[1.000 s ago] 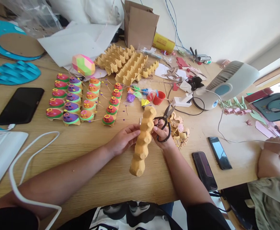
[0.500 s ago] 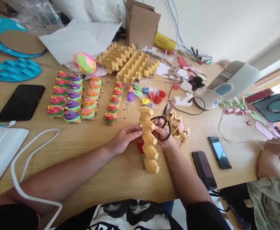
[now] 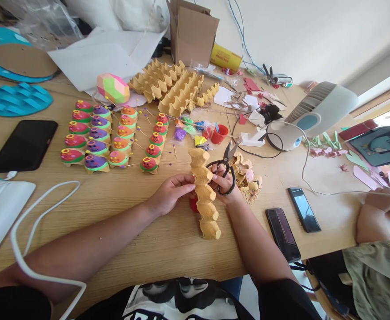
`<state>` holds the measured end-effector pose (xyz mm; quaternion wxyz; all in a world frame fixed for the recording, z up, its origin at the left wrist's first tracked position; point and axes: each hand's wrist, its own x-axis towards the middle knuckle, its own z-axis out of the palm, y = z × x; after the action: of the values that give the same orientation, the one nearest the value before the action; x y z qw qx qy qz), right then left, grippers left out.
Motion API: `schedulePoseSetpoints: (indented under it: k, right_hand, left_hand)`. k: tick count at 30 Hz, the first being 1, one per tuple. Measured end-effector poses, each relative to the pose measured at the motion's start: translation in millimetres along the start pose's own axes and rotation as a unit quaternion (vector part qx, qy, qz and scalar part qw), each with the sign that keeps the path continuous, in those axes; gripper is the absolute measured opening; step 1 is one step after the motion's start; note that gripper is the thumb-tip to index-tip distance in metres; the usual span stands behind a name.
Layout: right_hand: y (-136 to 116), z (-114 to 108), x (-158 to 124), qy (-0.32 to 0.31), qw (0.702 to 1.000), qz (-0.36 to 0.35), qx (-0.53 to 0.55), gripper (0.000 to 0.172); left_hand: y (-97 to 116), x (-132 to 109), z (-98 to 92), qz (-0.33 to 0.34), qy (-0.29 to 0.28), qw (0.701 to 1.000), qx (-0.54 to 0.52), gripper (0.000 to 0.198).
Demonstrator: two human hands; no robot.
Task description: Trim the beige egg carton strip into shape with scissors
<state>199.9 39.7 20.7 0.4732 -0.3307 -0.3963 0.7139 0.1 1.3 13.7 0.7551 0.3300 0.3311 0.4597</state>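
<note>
A strip of yellow egg carton [image 3: 205,195] with a row of bumps hangs over the table between my hands. My left hand [image 3: 173,192] pinches its left edge. My right hand [image 3: 226,183] touches the right edge with its fingers and carries a pair of black-handled scissors [image 3: 227,165], blades pointing up and away from me. Behind the strip a red object [image 3: 194,205] shows only in part. Carton scraps and crumbs [image 3: 248,178] lie just right of my right hand.
Rows of painted carton caterpillars [image 3: 96,138] stand to the left, with uncut egg trays [image 3: 178,89] behind. A red cup [image 3: 219,134], a white fan [image 3: 315,115], two phones [image 3: 304,209] and a white cable [image 3: 24,222] are around. Another person's hands [image 3: 383,202] rest at right.
The view has shifted slightly. The strip's top end has tilted a little to the left; both hands keep their hold, and the scissors stay in my right hand.
</note>
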Motion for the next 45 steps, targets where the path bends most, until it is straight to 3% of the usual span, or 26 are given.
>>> schedulePoseSetpoints:
  k: [13, 19, 24, 26, 28, 35, 37, 41, 45]
  right_hand:
    - [-2, -1, -1, 0.004, 1.000, -0.009, 0.004, 0.051]
    - [-6, -1, -4, 0.019, 1.000, -0.005, 0.009, 0.049]
    - [-8, -3, -3, 0.016, 0.999, -0.043, -0.016, 0.044]
    - [-7, -4, -2, 0.014, 0.998, -0.049, -0.028, 0.043]
    - [-7, -4, -2, 0.018, 0.999, -0.045, -0.025, 0.043]
    - [-5, 0, -2, 0.054, 0.998, -0.042, -0.010, 0.042]
    - [-4, 1, -1, 0.061, 0.997, -0.045, -0.018, 0.042]
    - [-1, 3, 1, 0.071, 0.991, -0.096, -0.067, 0.037]
    - [3, 0, -1, 0.091, 0.952, -0.145, -0.253, 0.033]
  left_hand:
    - [-3, 3, -3.9, -0.008, 0.016, 1.000, -0.004, 0.028]
    - [-1, 1, -0.5, 0.057, 0.038, 0.993, 0.098, 0.027]
    - [9, -7, 6.7, 0.169, 0.055, 0.961, 0.214, 0.017]
    - [9, -8, 7.4, 0.183, 0.080, 0.955, 0.221, 0.019]
    - [7, -8, 6.2, 0.157, 0.079, 0.962, 0.210, 0.025]
    - [-3, -5, 1.7, -0.016, -0.053, 0.997, 0.056, 0.041]
    - [-2, -5, 2.4, -0.047, -0.050, 0.997, 0.028, 0.038]
    - [7, -5, 4.8, -0.048, -0.007, 0.997, -0.058, 0.033]
    - [17, -3, 2.5, -0.066, -0.008, 0.992, -0.110, 0.026]
